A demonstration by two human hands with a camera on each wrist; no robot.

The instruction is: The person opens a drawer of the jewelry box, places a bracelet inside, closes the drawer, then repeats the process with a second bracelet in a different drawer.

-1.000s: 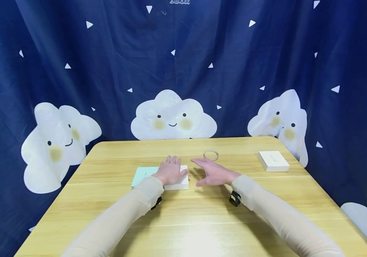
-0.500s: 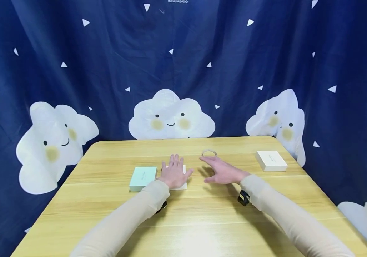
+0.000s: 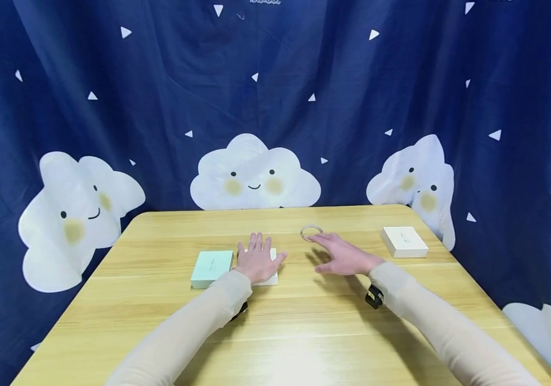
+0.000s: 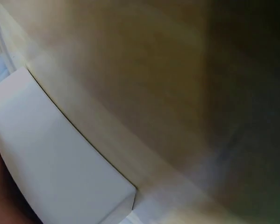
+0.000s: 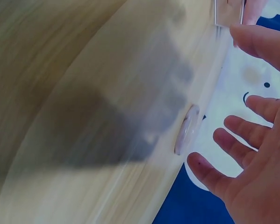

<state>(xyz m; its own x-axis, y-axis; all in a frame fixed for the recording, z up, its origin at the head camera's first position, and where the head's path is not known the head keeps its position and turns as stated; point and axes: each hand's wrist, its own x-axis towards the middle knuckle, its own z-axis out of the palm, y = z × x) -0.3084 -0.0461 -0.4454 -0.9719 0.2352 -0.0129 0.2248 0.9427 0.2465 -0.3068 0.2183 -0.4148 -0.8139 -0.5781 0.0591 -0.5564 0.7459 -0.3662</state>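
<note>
My left hand lies palm down with fingers spread over a white box, covering most of its top. The side of that white box fills the lower left of the left wrist view. Just left of it sits a mint-green box with small print on the lid. My right hand is held over the table with thumb and fingers apart, gripping nothing. Its fingertips overlap the near edge of a pale bangle in the head view. In the right wrist view the bangle lies beyond the fingers.
A second white box with small print sits toward the right edge of the wooden table. Behind the table hangs a dark blue curtain with white clouds.
My right hand has moved to the right, away from the left hand and closer to the bangle's near side. My left hand has shifted slightly right over the white box, uncovering the mint-green box.
</note>
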